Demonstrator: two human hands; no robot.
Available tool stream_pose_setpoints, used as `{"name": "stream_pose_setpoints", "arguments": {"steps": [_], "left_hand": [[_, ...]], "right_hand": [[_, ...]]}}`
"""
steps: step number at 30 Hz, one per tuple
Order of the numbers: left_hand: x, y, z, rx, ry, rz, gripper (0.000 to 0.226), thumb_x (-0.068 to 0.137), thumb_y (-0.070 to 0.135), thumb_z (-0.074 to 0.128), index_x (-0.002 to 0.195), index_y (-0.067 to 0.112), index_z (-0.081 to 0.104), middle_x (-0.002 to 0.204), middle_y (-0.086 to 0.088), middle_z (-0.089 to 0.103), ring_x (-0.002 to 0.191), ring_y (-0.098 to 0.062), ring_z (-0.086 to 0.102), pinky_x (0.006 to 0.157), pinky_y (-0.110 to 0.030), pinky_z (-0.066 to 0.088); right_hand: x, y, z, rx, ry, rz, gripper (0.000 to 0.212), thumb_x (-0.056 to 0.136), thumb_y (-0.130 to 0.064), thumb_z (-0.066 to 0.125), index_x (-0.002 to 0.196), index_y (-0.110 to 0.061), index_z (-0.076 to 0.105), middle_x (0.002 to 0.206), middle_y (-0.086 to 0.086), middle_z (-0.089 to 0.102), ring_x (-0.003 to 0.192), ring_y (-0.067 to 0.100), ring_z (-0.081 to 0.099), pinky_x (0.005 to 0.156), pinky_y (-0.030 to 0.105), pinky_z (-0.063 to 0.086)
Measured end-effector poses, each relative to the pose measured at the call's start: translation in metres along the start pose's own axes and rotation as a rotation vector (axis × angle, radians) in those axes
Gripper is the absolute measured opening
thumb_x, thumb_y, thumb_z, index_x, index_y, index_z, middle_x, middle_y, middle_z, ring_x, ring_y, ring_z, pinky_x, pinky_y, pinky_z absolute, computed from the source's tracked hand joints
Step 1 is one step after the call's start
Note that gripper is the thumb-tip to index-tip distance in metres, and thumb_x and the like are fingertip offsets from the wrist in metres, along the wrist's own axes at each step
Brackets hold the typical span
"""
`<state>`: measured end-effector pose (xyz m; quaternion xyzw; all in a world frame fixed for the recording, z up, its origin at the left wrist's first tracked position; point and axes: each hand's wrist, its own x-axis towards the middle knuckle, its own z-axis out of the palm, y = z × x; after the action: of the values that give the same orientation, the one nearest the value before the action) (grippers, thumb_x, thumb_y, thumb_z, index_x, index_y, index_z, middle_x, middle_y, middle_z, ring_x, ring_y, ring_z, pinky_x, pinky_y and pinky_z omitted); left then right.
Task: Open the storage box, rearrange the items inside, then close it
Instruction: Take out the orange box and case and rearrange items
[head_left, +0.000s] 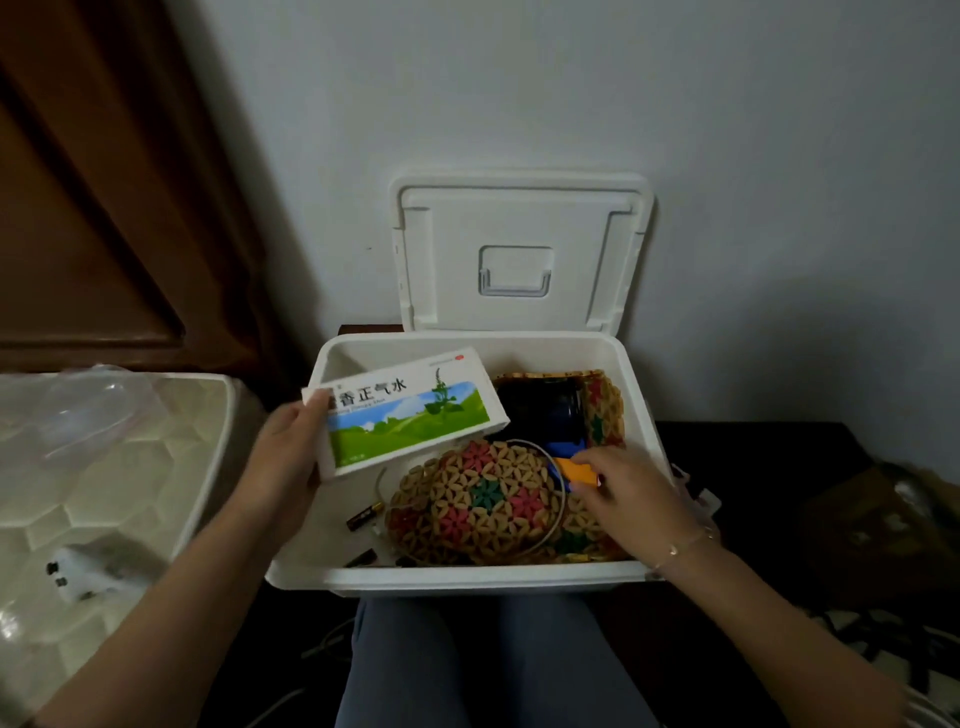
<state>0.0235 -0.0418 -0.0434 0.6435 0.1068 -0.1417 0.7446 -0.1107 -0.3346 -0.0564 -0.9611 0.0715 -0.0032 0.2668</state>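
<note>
The white storage box (641, 415) stands in front of my knees with its lid (519, 249) leaning upright against the wall. My left hand (283, 452) grips a white and green medicine carton (410, 410) by its left end, holding it above the box's left half. My right hand (631, 499) reaches into the box's right side, fingers on an orange and blue item (574, 470). Round woven bamboo mats (478, 499) lie in the box's middle. A square woven basket (602, 405) holds a dark object at the back. Small batteries (363, 517) lie on the box floor.
A white quilted surface (119, 483) with clear plastic wrap and a small white gadget (88, 574) sits to the left. A dark wooden door (104, 182) rises behind it. Dark furniture and cables (883, 629) lie to the right. My legs are below the box.
</note>
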Motion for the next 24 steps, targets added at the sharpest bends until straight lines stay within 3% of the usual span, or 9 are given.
{"name": "stream_pose_setpoints", "arguments": {"steps": [4,8,12,15,18,21,24], "left_hand": [[-0.005,-0.027,0.004,-0.018,0.032,-0.097,0.033,0.102,0.025,0.046,0.125,0.003,0.055,0.109,-0.016,0.072,0.093,-0.027,0.072,0.065,-0.034,0.061],[-0.01,-0.042,0.004,-0.041,0.026,-0.13,0.029,0.102,0.024,0.046,0.127,0.011,0.053,0.114,-0.013,0.071,0.099,-0.029,0.07,0.085,-0.045,0.057],[-0.01,-0.045,0.006,-0.042,-0.03,-0.14,0.026,0.102,0.02,0.047,0.124,0.009,0.055,0.109,-0.011,0.073,0.096,-0.028,0.072,0.077,-0.042,0.06],[-0.009,-0.046,0.006,-0.047,-0.016,-0.154,0.026,0.099,0.015,0.051,0.123,0.008,0.054,0.111,-0.012,0.072,0.094,-0.026,0.072,0.065,-0.032,0.059],[-0.011,-0.047,0.004,-0.053,-0.025,-0.157,0.025,0.096,0.009,0.053,0.121,0.006,0.053,0.105,-0.012,0.073,0.084,-0.024,0.074,0.055,-0.028,0.057],[-0.012,-0.046,-0.001,-0.049,-0.11,-0.177,0.028,0.093,0.001,0.051,0.121,0.002,0.055,0.105,-0.013,0.074,0.085,-0.025,0.074,0.06,-0.03,0.059],[-0.011,-0.046,-0.004,-0.08,-0.191,-0.208,0.027,0.092,0.0,0.052,0.118,0.001,0.06,0.106,-0.014,0.074,0.093,-0.028,0.073,0.071,-0.031,0.061]], "right_hand": [[0.016,-0.004,0.016,-0.289,-0.327,0.161,0.039,0.092,-0.038,0.051,0.125,-0.017,0.048,0.118,0.006,0.06,0.106,0.024,0.057,0.082,0.027,0.046],[0.018,0.0,0.029,-0.194,-0.557,0.191,0.043,0.09,-0.041,0.054,0.126,-0.018,0.048,0.122,0.004,0.059,0.108,0.022,0.057,0.076,0.023,0.039],[0.026,0.01,0.027,-0.149,-0.488,0.268,0.031,0.089,-0.038,0.056,0.115,-0.021,0.053,0.108,0.005,0.062,0.104,0.026,0.06,0.079,0.028,0.046],[0.041,0.014,0.027,-0.284,-0.288,0.269,0.039,0.09,-0.027,0.055,0.127,-0.016,0.049,0.118,0.009,0.059,0.106,0.027,0.058,0.082,0.029,0.046],[0.057,0.014,0.034,-0.402,-0.311,0.25,0.043,0.089,-0.012,0.055,0.131,-0.011,0.044,0.126,0.012,0.052,0.111,0.029,0.055,0.087,0.036,0.047],[0.064,0.015,0.045,-0.585,-0.399,0.218,0.044,0.087,-0.009,0.055,0.13,-0.008,0.044,0.127,0.014,0.051,0.116,0.031,0.049,0.09,0.039,0.046],[0.068,0.016,0.047,-0.673,-0.367,0.181,0.042,0.088,-0.01,0.056,0.129,-0.008,0.047,0.13,0.012,0.048,0.121,0.029,0.043,0.093,0.037,0.044]]}}
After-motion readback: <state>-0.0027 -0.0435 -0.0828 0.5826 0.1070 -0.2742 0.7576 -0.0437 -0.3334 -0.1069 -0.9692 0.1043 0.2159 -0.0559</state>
